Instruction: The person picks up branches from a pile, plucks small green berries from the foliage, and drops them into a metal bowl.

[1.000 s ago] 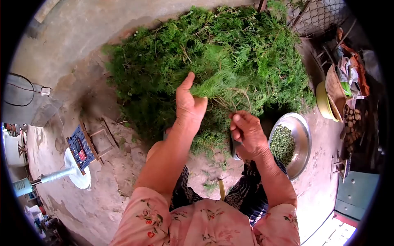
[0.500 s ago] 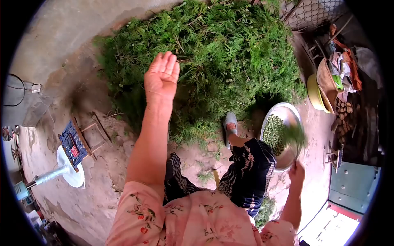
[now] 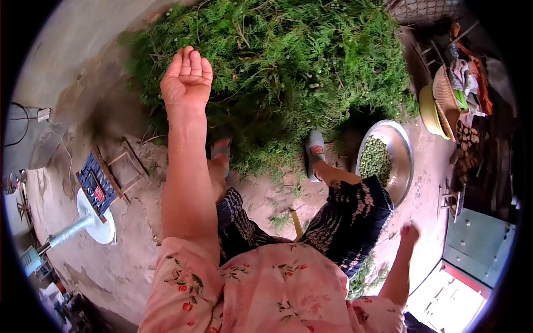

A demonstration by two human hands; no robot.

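My left hand (image 3: 187,83) is raised with its palm up, the fingers loosely curled and nothing visible in it; it overlaps the left part of a large heap of green conifer branches (image 3: 311,61). My right hand (image 3: 410,234) is lowered at the right, smeared by motion, its fingers hidden. Near it, beyond my right knee, stands a wide metal basin (image 3: 401,191). Small round green cones (image 3: 375,158) lie piled on the basin's left side.
At the left are a low woven-seat stool (image 3: 97,180) and a fan (image 3: 91,219) with a round white base. A yellow tub (image 3: 430,114) with a wicker basket (image 3: 446,94) stands at the right, near stacked firewood (image 3: 467,145). Loose green sprigs (image 3: 363,277) lie behind my right leg.
My left hand has moved left and slightly up. My right hand has drawn back from the basin, and the blurred green sprig over it is out of sight.
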